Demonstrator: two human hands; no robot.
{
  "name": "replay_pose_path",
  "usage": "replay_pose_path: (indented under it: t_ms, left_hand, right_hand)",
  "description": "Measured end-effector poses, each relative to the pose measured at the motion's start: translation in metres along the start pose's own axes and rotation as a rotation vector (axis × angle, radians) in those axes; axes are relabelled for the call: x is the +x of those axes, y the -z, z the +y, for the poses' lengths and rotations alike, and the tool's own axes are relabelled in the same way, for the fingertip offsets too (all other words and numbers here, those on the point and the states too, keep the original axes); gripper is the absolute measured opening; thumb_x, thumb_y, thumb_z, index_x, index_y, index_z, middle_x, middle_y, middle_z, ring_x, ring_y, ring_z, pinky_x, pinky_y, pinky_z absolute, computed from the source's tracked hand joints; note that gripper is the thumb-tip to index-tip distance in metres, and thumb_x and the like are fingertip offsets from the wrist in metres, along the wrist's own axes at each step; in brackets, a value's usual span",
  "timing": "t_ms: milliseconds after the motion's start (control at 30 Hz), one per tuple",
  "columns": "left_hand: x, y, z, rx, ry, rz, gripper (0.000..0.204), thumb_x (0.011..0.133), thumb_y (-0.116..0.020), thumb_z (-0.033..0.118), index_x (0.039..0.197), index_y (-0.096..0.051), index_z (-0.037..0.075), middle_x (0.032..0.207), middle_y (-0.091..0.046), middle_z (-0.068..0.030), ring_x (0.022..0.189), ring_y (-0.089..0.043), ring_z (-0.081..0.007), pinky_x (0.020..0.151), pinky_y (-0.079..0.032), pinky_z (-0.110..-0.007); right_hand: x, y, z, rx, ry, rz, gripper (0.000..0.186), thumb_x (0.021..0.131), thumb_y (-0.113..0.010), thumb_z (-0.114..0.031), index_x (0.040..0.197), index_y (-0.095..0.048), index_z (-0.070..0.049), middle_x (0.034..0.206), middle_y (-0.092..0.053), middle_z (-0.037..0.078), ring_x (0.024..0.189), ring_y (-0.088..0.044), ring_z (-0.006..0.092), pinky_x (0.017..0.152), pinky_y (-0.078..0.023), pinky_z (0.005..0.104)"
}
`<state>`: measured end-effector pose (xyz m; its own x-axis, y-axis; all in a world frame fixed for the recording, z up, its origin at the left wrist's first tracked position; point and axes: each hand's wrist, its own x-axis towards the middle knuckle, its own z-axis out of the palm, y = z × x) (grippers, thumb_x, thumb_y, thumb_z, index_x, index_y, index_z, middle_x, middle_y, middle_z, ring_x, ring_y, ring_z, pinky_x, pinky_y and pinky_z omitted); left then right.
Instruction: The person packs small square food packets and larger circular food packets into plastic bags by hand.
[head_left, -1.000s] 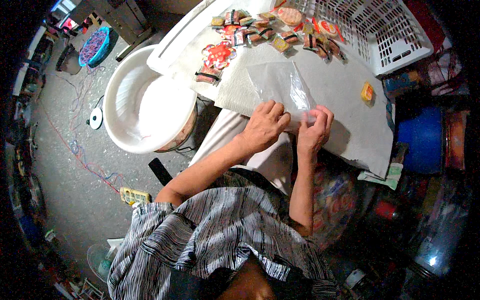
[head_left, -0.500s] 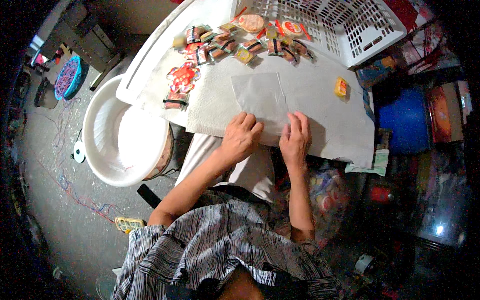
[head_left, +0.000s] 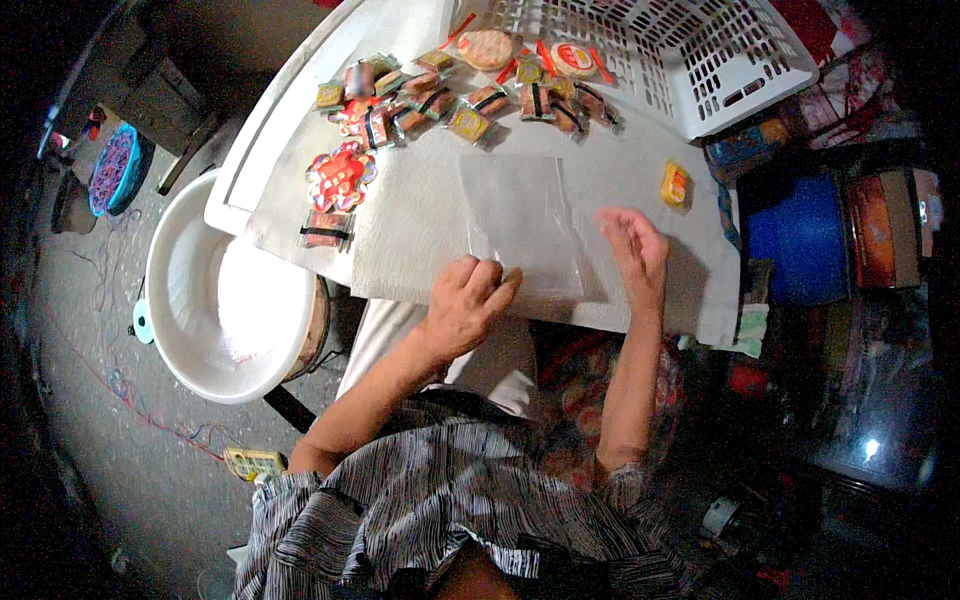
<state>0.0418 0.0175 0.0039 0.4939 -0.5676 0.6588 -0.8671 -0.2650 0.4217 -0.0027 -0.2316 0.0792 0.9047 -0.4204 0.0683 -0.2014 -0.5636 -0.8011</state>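
Note:
A clear plastic bag (head_left: 525, 215) lies flat on the cloth-covered table in front of me. At its near left corner my left hand (head_left: 465, 308) pinches the edge with curled fingers. My right hand (head_left: 637, 255) hovers to the right of the bag, apart from it, with its fingers loosely stretched and slightly blurred; nothing shows in it. Beyond the bag are several small wrapped snacks with black bands (head_left: 435, 102), two round packets with red strips, a round wrapped one (head_left: 486, 49) among them, and red flower-shaped pieces (head_left: 342, 177). A small yellow packet (head_left: 675, 184) sits alone on the right.
A white perforated basket (head_left: 712, 90) stands at the table's far right. Left of the table is a large white tub (head_left: 185, 300). Blue containers (head_left: 795, 240) are on the right. Thin wires and a yellowish power strip (head_left: 254, 463) lie on the floor at left.
My right hand has left the bag's near edge and moved right. My left hand has shifted slightly left and nearer. More of the bag's near part now shows.

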Motion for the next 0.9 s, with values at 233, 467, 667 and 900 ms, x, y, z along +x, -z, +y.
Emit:
replay_pose_path:
  t_ms: [233,467,667,900]
  left_hand:
    - [-0.001,-0.004,-0.004,-0.059,0.114,-0.187,0.034,0.076,-0.056,0.016,0.108,-0.062,0.007,0.092,-0.051,-0.0081,0.084,-0.051,-0.0257,0.072,-0.045,-0.037]
    - [-0.002,0.001,-0.008,-0.121,0.131,-0.204,0.030,0.075,-0.061,0.015,0.104,-0.063,0.006,0.092,-0.052,-0.0076,0.084,-0.053,-0.0259,0.071,-0.047,-0.037]
    - [-0.002,-0.002,-0.006,-0.126,0.121,-0.163,0.027,0.073,-0.062,0.014,0.099,-0.062,0.006,0.090,-0.052,-0.0076,0.082,-0.052,-0.0260,0.070,-0.047,-0.035]
    - [-0.004,-0.001,-0.006,-0.095,0.141,-0.165,0.024,0.072,-0.062,0.011,0.095,-0.060,0.006,0.089,-0.051,-0.0094,0.082,-0.052,-0.0279,0.070,-0.047,-0.037]
  right_hand:
    - [0.108,-0.024,0.047,-0.208,0.269,0.287,0.031,0.086,-0.067,-0.018,0.111,-0.062,-0.001,0.095,-0.066,0.008,0.080,-0.060,0.0137,0.071,-0.049,0.0273]
    - [0.181,-0.036,0.046,-0.500,0.380,0.294,0.054,0.080,-0.062,-0.012,0.130,-0.049,0.001,0.122,-0.058,0.022,0.117,-0.052,0.0354,0.103,-0.037,0.0432]
    - [0.199,-0.037,0.041,-0.549,0.313,0.091,0.057,0.075,-0.064,-0.011,0.130,-0.051,-0.003,0.120,-0.061,0.021,0.115,-0.053,0.0365,0.103,-0.036,0.0442]
    - [0.174,-0.039,0.046,-0.343,0.329,0.267,0.044,0.077,-0.072,-0.019,0.115,-0.059,-0.001,0.103,-0.068,0.017,0.089,-0.065,0.0302,0.083,-0.050,0.0392]
